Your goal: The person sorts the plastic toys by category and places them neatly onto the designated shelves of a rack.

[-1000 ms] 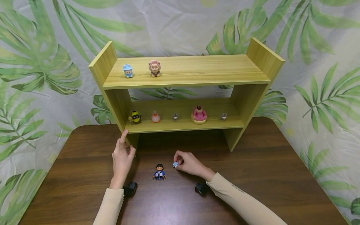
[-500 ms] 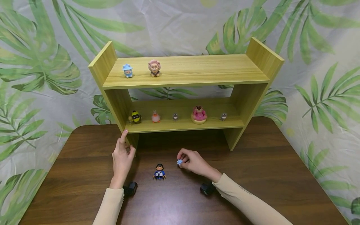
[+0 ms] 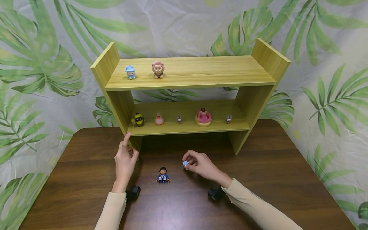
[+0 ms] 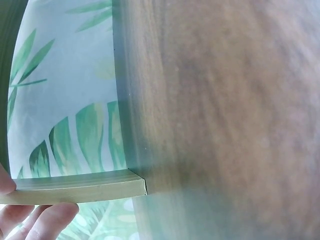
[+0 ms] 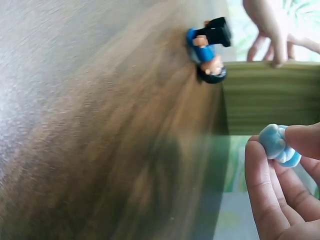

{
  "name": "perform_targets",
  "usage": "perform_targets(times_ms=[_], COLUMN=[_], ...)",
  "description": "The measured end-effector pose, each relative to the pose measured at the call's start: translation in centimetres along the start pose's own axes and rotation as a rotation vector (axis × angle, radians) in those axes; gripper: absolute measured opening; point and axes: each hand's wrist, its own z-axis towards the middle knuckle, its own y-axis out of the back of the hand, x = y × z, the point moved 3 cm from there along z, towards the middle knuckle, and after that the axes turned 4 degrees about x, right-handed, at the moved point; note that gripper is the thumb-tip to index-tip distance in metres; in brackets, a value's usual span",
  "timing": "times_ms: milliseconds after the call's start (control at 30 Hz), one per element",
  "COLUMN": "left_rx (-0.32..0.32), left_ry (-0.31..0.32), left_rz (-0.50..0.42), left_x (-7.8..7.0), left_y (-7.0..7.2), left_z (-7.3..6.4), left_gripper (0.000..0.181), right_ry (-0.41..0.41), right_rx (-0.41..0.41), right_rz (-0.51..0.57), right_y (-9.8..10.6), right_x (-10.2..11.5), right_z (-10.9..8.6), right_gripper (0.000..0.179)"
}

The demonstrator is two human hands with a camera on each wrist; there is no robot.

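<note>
My right hand (image 3: 202,165) pinches a small light-blue figurine (image 5: 274,142) between thumb and fingertips, a little above the table. The fingers cover part of it. At the shelf's lower left, my left hand (image 3: 125,163) grips the edge of the side panel (image 4: 100,190), thumb on one face and fingers on the other. A toy figure (image 3: 163,176) with black hair and a blue jacket sits on the table between the two hands.
The two-tier wooden shelf (image 3: 184,83) stands at the back of the brown table (image 3: 273,179). On its top board are a blue-hatted figurine (image 3: 130,72) and a pink-maned one (image 3: 158,69). Several more, including a pink bear (image 3: 203,118), line the lower board.
My right hand has moved slightly right and away from me, carrying the light-blue figurine farther from the black-haired toy figure. My left hand keeps its place on the shelf panel.
</note>
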Motion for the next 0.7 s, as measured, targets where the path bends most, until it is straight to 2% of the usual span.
perform_targets(times_ms=[133,367,533,700], left_rx=[0.0,-0.001,-0.001,0.001], left_ry=[0.006,0.01,0.015,0.016], left_rz=[0.0,0.001,-0.003,-0.006], left_x=[0.0,0.0,0.0,-0.1], left_y=[0.0,0.0,0.0,0.0], left_z=[0.0,0.0,0.1,0.1], left_gripper=[0.082,0.082,0.083,0.082], right_ry=[-0.007,0.009,0.012,0.076], right_rx=[-0.019,-0.052,-0.064,-0.089], right_rz=[0.008,0.038,0.041,0.04], right_y=[0.6,2.0,2.5,3.2], right_x=[0.8,4.3,3.9,4.1], right_z=[-0.2,-1.0,-1.0,-1.0], right_gripper=[0.019,0.019,0.021,0.021])
